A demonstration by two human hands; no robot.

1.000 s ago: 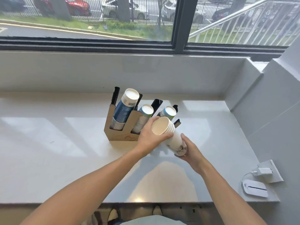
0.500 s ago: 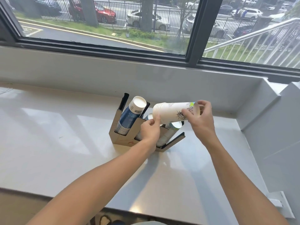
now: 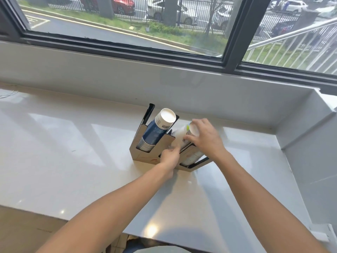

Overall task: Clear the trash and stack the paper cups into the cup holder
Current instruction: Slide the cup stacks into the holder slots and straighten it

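A cardboard cup holder (image 3: pixel 141 155) with black dividers stands on the white counter (image 3: pixel 63 161) near the back wall. Its left slot holds a slanted stack of blue cups (image 3: pixel 156 132) with a white base on top. A white stack of paper cups (image 3: pixel 179 136) lies tilted over the middle slot. My right hand (image 3: pixel 204 138) grips its upper end, fingers wrapped over the base. My left hand (image 3: pixel 170 156) pinches the stack's lower end at the holder's front edge. Another cup stack (image 3: pixel 191 157) shows in the right slot under my right hand.
A raised white ledge runs along the back under the window (image 3: pixel 127 24). A grey wall (image 3: pixel 310 143) closes the counter on the right. A white fitting (image 3: pixel 328 234) sits at the counter's near right corner.
The white cup stack has come down from level above the holder and tilted into the middle slot. Both hands followed it down; the view shifted closer.
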